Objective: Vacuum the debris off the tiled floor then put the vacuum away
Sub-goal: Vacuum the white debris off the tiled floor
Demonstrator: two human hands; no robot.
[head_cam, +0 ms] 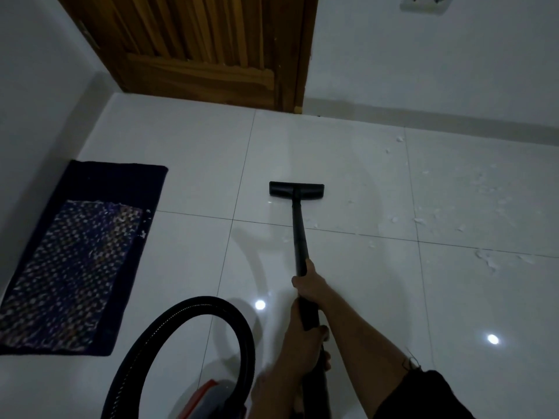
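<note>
Head view, looking down at the floor. My right grip (310, 287), reaching out from a dark sleeve (423, 394), is clamped round the black wand (298, 228) of the vacuum, a slim, smooth, straight tube. My left grip (302, 346), nearer my body, is wrapped round the thicker lower section of the same tube. The wand runs forward to the floor nozzle (296, 189), a wide, matt black bar lying flat on the tiled floor (348, 152), just beyond a grout line. The tiles are large, square, white and glossy, with thin dark joints and two round light reflections (260, 304). The debris (487, 260), small ragged white scraps, lies scattered to the right of the nozzle, thickest towards the right of the view; a few scraps lie close beside the wand. A black ribbed hose (208, 306) arches in a loop to my left, above the vacuum body (217, 391), grey with an orange-red band, at the bottom edge. Left: a rectangular dark blue mat (99, 182) bearing a woven multicoloured panel (72, 267), with white flecks along its right edge. Top: a brown slatted wooden door (196, 49) with visible grain, a plain white wall (423, 71), and a white socket plate (423, 4), partly cut off
</note>
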